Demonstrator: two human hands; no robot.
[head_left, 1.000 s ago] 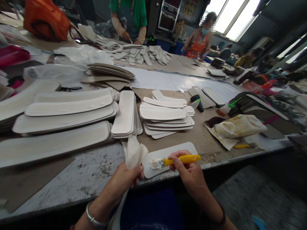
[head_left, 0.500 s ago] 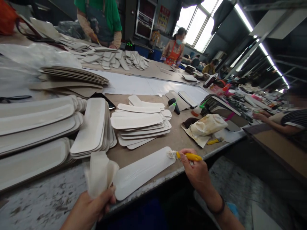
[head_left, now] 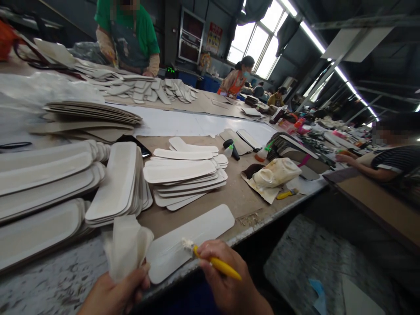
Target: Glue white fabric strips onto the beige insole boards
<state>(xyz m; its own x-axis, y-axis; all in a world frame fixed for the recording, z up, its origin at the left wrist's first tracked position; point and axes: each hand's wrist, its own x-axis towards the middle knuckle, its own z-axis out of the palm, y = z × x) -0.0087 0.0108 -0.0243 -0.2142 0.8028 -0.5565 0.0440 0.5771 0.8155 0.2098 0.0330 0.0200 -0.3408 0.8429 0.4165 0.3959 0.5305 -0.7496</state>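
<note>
My right hand [head_left: 226, 280] is closed around a yellow-handled brush [head_left: 213, 261], its white bristles resting on the near end of a long white rounded strip [head_left: 190, 238] that lies at the table's front edge. My left hand [head_left: 113, 293] pinches a crumpled white cloth-like piece [head_left: 126, 245] just left of that strip. Behind the strip lie stacks of similar white strips [head_left: 183, 175].
More stacked white and tan strips [head_left: 59, 175] fill the left. A soiled plastic jug [head_left: 277, 171] and a second yellow brush [head_left: 286, 194] lie at the right. A person in green [head_left: 129, 35] works at the far side; a seated person's arm [head_left: 367, 168] reaches in at right.
My right hand has drawn the brush along the strip from its far end to its near end. The view has swung rightward. My left hand still holds the white piece.
</note>
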